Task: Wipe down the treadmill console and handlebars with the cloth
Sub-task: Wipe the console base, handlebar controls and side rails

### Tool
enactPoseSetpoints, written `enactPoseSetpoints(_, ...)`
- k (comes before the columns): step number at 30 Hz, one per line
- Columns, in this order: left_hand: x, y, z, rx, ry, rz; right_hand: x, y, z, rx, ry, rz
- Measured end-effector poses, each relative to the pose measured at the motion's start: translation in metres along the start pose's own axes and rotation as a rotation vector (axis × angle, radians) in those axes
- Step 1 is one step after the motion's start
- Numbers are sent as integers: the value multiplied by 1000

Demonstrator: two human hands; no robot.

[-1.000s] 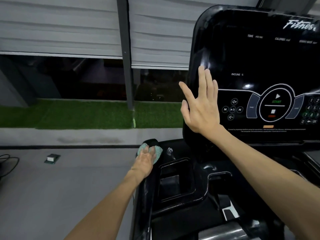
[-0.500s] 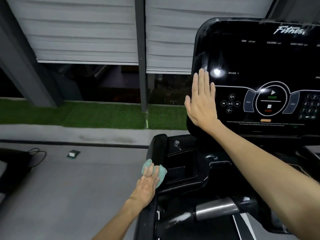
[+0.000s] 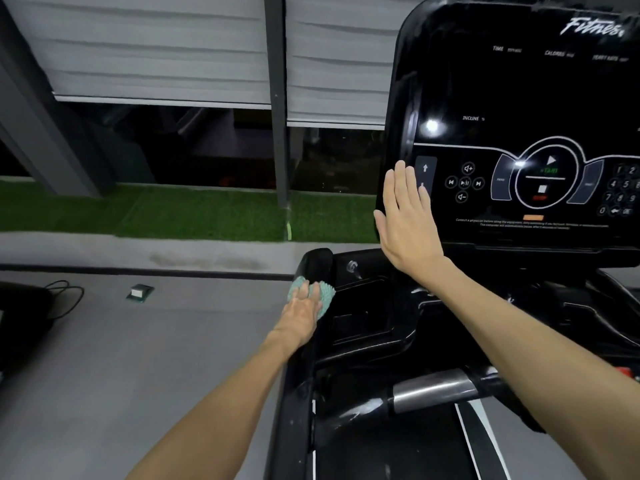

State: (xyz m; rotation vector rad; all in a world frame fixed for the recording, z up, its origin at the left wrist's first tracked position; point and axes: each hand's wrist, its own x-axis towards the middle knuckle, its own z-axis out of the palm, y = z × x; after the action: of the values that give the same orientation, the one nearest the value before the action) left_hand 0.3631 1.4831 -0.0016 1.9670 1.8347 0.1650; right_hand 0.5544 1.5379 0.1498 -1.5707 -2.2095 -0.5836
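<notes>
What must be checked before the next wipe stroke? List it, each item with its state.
1. Cloth pressed under the left hand: ok.
2. Cloth on the left handlebar: ok.
3. Right hand flat against the console edge: ok.
4. Right hand clear of the arrow button strip: not ok, one finger overlaps it.
5. Console face already wiped: cannot tell.
6. Silver grip unobstructed: ok.

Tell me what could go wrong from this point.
1. The right hand lies flat on the console edge, right beside the up-arrow key; a slide could press it.
2. The left hand presses the teal cloth on the rounded handlebar end; the cloth may slip off.
</notes>
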Motion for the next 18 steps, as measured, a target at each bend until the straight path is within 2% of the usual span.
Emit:
enactPoseSetpoints(14, -119, -6, 22, -28, 22, 55, -1, -5, -20, -31, -123, 6)
enactPoseSetpoints(18, -126, -5, 25, -32, -13, 33, -2, -5, -22, -36, -139, 10)
